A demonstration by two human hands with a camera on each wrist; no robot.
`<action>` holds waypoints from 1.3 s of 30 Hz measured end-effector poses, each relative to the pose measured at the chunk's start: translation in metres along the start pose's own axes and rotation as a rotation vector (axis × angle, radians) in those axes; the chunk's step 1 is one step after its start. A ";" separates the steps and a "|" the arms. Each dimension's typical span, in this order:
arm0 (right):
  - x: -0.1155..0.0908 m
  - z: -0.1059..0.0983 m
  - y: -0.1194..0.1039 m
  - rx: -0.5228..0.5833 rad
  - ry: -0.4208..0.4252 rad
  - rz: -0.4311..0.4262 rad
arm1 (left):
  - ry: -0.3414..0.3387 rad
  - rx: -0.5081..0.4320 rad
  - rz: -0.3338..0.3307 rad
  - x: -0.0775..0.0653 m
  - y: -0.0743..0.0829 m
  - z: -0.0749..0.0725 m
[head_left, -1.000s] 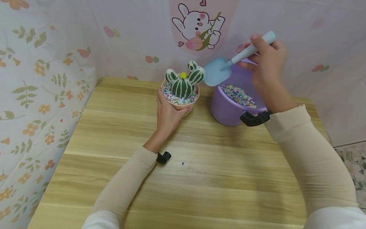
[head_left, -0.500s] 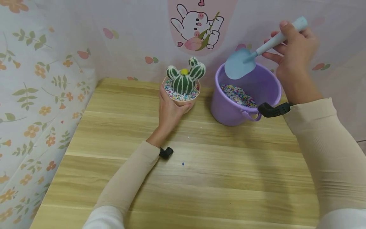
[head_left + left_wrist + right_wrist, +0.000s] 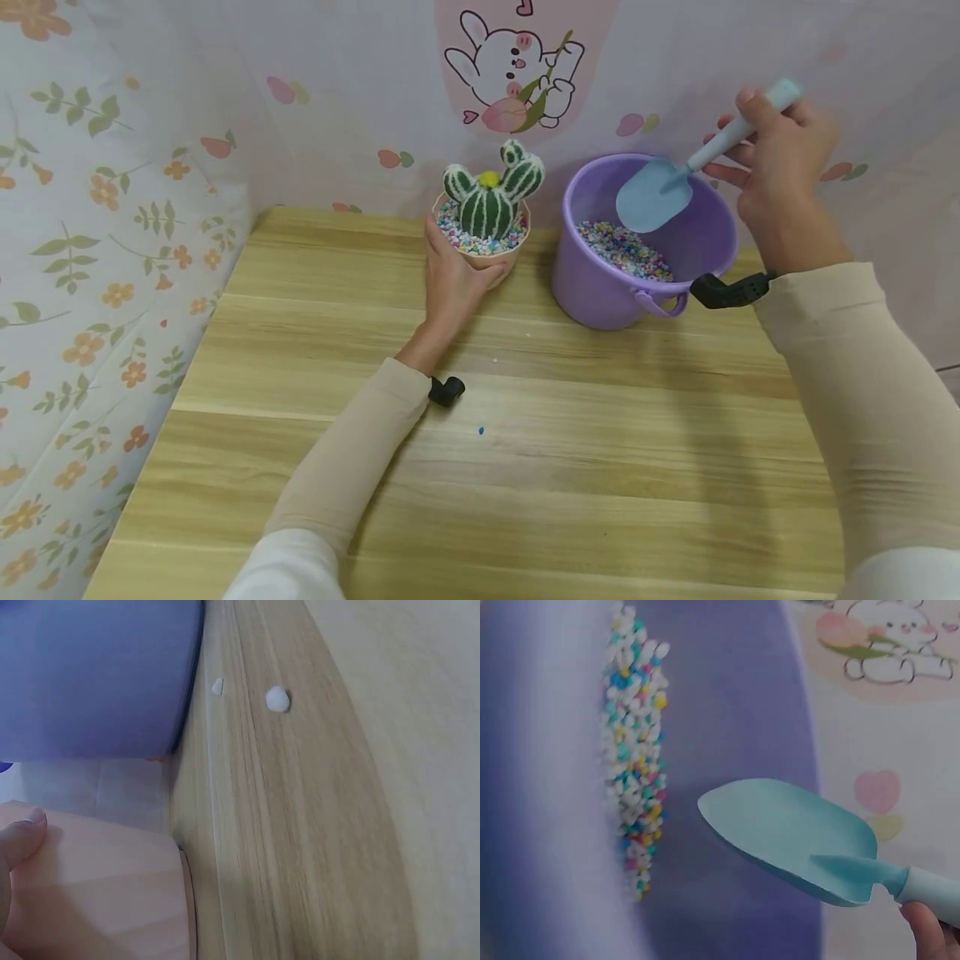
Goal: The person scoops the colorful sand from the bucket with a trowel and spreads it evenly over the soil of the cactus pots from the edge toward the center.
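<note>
My left hand (image 3: 456, 279) grips a peach-coloured pot (image 3: 501, 265) by its near side, thumb and fingers around it. In the pot stands a green cactus (image 3: 486, 212) with white stripes and a yellow tip, set in colourful pebbles (image 3: 471, 242). My right hand (image 3: 787, 171) holds a light blue trowel (image 3: 654, 196) by its handle. Its blade, bare in the right wrist view, hangs inside the mouth of a purple bucket (image 3: 596, 292), above the multicoloured pebbles (image 3: 634, 772) there and apart from them. The fingers under the handle are partly hidden.
The wooden table (image 3: 570, 467) carries a small blue pebble (image 3: 481, 431) and a white pebble (image 3: 277, 699) or two. A printed cloth (image 3: 337, 100) hangs behind and to the left. The bucket's handle (image 3: 663, 307) faces the front.
My right hand has carried the trowel rightward from beside the cactus to over the bucket, then lowered it into the opening. The left hand and pot have shifted slightly right and back.
</note>
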State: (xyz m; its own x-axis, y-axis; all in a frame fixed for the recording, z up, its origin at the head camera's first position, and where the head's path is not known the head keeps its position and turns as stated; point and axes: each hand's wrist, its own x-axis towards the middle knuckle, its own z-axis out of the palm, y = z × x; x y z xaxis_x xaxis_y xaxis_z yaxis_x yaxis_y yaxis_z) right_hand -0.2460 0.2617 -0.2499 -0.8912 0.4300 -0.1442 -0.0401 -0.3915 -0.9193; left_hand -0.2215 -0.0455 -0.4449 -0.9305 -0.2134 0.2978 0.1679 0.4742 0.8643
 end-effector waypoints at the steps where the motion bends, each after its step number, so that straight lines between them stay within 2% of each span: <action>1: 0.002 -0.002 0.001 0.004 -0.005 0.018 | -0.001 0.005 -0.002 0.001 0.000 0.001; 7: 0.014 -0.010 0.014 -0.001 -0.063 0.125 | -0.002 0.037 -0.016 0.004 0.003 0.006; 16: 0.016 -0.016 0.028 -0.059 -0.118 0.200 | 0.010 0.009 -0.001 0.007 0.003 0.013; 25: 0.018 -0.018 0.036 -0.067 -0.152 0.186 | -0.001 0.010 0.025 0.008 0.005 0.017; 36: 0.022 -0.019 0.031 -0.072 -0.110 0.226 | -0.020 0.021 0.015 0.008 0.007 0.014; 39: 0.023 -0.020 0.031 -0.081 -0.126 0.234 | -0.025 0.021 0.017 0.007 0.007 0.013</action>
State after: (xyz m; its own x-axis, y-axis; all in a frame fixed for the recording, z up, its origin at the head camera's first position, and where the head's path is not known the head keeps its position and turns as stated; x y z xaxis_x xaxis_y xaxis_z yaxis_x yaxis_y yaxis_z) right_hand -0.2589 0.2760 -0.2892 -0.9213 0.2293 -0.3141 0.2051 -0.3998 -0.8934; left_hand -0.2313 -0.0328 -0.4417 -0.9354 -0.1842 0.3018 0.1769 0.4951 0.8507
